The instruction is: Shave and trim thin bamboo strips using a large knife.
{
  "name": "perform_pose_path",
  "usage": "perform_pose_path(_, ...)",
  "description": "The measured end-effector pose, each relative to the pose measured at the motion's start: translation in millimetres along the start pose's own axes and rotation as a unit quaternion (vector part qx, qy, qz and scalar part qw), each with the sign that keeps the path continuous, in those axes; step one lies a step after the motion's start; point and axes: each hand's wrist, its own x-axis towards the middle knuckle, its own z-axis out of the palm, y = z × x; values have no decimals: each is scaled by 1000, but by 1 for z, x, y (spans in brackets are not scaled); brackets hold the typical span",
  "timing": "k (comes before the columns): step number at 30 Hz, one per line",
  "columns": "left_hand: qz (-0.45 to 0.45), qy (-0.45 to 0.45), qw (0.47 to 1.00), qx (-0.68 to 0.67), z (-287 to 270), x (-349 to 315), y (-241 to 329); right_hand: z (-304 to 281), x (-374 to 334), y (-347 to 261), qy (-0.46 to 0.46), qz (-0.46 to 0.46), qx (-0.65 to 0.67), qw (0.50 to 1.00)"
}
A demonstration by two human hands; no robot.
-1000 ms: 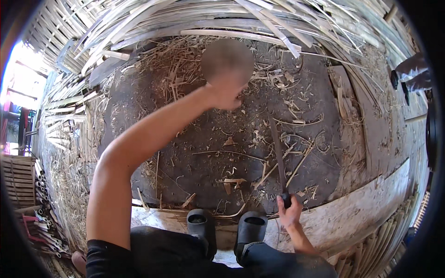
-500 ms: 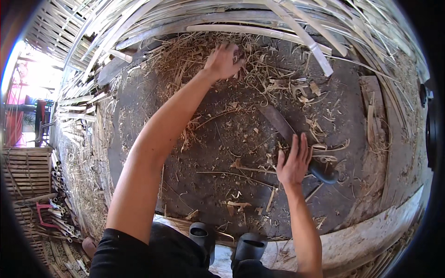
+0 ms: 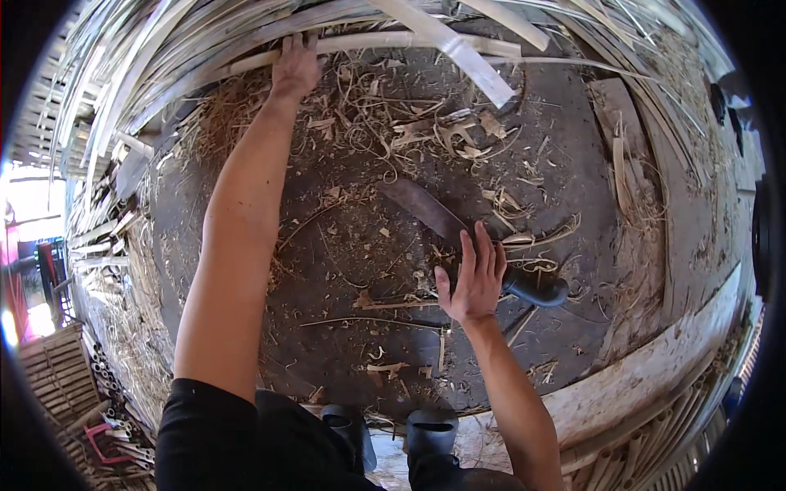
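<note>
My left hand is stretched far forward, its fingers hooked over a long pale bamboo pole that lies across the back of the dark ground. My right hand rests flat with fingers apart on a big knife lying on the ground, about where the blade meets the handle. The knife's broad dark blade points up and left. Its black handle sticks out to the right of my hand.
Shavings and splinters litter the dark ground. Split bamboo strips are heaped along the back and left. A pale plank runs along the lower right. My black boots stand at the bottom. Cut bamboo sections are stacked at the lower left.
My left hand has reached farther forward, from the shavings to the bamboo pole. My right hand, which held the knife near my boots a second ago, now lies open on it.
</note>
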Motion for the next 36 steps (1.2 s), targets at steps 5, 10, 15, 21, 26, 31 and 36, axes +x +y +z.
perform_pose_path(5,110,3,994,18,-7,-24,-19,2,5,-7,-12,0,3,1000)
perform_pose_path(10,229,87,962,-123,-88,-94,52,0,2,-8,4,-1,-15,1000)
perform_pose_path(15,310,40,935,-170,-166,-167,132,1,1,-11,36,-38,-35,998)
perform_pose_path(21,381,-31,867,-319,-247,-317,224,-6,-32,73,-267,105,472,834)
perform_pose_path(26,363,63,878,-306,-251,-362,175,-8,-78,-10,44,-65,13,997)
perform_pose_path(31,392,24,865,-314,-205,-443,35,-51,-108,16,155,105,-174,967)
perform_pose_path(36,74,-160,946,-270,-120,-577,-76,-91,-86,57,57,18,-222,973)
